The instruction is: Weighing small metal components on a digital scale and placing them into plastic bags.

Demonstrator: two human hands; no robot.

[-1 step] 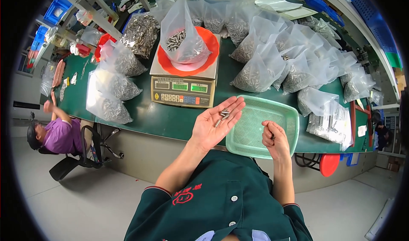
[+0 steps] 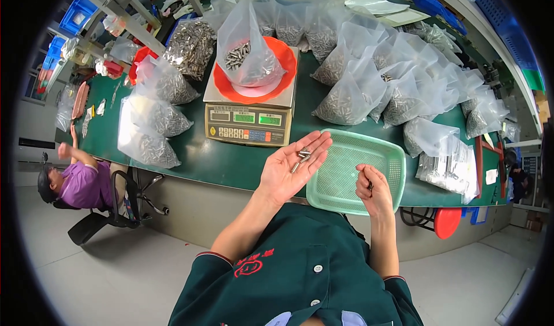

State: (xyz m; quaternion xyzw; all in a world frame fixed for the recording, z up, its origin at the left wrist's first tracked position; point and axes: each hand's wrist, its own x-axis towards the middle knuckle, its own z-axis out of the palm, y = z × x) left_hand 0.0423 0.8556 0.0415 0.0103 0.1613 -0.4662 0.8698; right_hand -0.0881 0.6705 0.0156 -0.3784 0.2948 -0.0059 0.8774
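Note:
My left hand is palm up with its fingers stretched out, in front of the scale. A few small metal pins lie loose on its palm and fingers. Over the right part of a pale green mesh basket, my right hand is curled closed. A bit of dark metal, apparently more pins, shows between its fingers. A digital scale stands beyond my left hand. On it sits an orange scalloped dish with an open clear bag of metal pins inside.
Many filled clear bags crowd the green table's right and back. Several more bags stand left of the scale, below a large bag of metal pieces. A seated person is at far left. A red stool stands right.
Both hands and the pins stay where they were. The seated person's raised hand at far left has shifted slightly, and a reading on the scale's display looks different.

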